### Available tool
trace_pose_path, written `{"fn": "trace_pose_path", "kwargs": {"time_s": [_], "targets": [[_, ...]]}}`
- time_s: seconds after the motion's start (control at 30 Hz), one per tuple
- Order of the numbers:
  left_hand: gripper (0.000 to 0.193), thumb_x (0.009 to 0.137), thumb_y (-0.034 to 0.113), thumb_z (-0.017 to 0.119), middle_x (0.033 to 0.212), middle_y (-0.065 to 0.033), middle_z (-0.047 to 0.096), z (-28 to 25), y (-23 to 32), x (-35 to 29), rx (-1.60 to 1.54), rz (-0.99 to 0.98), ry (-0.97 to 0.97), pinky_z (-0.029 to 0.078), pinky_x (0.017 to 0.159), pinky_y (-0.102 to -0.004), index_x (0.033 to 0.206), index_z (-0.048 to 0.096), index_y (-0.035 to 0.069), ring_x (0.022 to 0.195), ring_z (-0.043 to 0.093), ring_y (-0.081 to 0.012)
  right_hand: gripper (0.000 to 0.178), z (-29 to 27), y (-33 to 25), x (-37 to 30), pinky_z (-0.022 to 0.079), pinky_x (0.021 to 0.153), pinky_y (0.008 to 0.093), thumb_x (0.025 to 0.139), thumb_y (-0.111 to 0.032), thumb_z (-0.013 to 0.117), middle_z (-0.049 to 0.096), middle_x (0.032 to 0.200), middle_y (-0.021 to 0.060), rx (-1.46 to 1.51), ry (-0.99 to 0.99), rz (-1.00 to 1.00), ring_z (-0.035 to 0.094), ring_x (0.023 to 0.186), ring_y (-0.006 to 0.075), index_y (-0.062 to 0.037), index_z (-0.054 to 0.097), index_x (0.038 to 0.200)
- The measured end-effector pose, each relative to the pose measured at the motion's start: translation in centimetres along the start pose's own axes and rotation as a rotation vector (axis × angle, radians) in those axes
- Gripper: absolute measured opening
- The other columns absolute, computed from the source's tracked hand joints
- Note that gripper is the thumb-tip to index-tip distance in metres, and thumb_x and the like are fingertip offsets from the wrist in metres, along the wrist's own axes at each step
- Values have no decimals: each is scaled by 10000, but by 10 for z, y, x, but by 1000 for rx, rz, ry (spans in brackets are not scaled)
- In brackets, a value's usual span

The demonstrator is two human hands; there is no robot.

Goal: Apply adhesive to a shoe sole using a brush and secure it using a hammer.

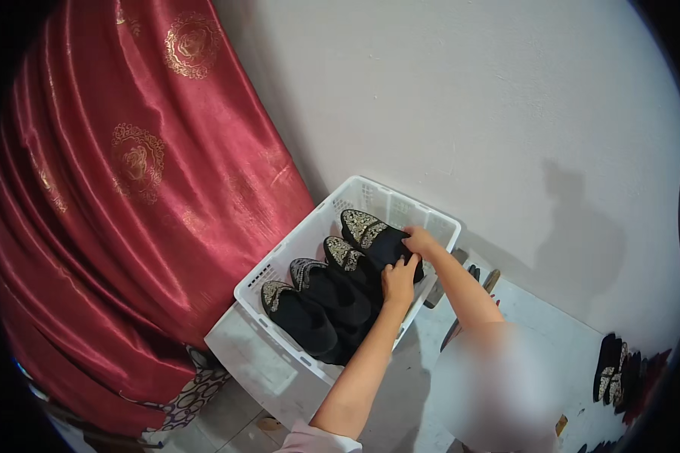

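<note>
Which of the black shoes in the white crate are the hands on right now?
The farthest shoe in the row, by the white crate's back wall. Both the left hand and right hand grip its heel end; the other three lie untouched.

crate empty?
No, the white crate holds a row of black shoes, and both hands rest on them.

Both arms are being extended forward, the left hand and right hand being held close together, fingers curled.

Shoes in crate, curtain at left
</note>
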State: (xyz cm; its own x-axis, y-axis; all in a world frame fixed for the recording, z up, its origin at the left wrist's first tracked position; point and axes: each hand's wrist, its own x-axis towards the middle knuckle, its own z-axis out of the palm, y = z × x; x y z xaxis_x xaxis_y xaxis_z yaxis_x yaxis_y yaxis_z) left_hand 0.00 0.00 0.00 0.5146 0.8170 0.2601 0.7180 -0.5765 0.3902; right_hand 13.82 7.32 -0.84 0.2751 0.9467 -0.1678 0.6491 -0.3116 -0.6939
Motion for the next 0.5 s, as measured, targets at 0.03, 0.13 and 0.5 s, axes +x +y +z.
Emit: {"fn": "trace_pose_path", "kwargs": {"time_s": [0.03, 0.13, 0.5], "targets": [[429, 667, 6, 587, 1000, -155, 599, 0, -3, 1, -60, 46, -33, 422, 845, -410, 1074, 489, 96, 931, 560, -373, 353, 1, -2, -2, 474, 789, 373, 749, -101, 601, 619, 992, 202, -18, 22, 3, 610, 898, 309, -57, 587, 1099], [348, 675, -23, 546, 934, -156, 604, -4, -7, 11, -294, 75, -40, 433, 805, -422, 1005, 497, 74, 895, 561, -367, 317, -4, -6, -2, 473, 791, 369, 732, -75, 594, 620, 964, 200, -47, 74, -17, 603, 890, 328, -69, 614, 1049], [407, 835, 167, 420, 1214, -79, 501, 11, -2, 26, -19, -326, -131, 321, 925, -439, 1234, 488, 127, 1132, 431, -268, 321, 8, 12, -4, 462, 839, 400, 678, -36, 578, 613, 949, 214, -180, 262, -245, 583, 904, 373, -56, 637, 993]]}}
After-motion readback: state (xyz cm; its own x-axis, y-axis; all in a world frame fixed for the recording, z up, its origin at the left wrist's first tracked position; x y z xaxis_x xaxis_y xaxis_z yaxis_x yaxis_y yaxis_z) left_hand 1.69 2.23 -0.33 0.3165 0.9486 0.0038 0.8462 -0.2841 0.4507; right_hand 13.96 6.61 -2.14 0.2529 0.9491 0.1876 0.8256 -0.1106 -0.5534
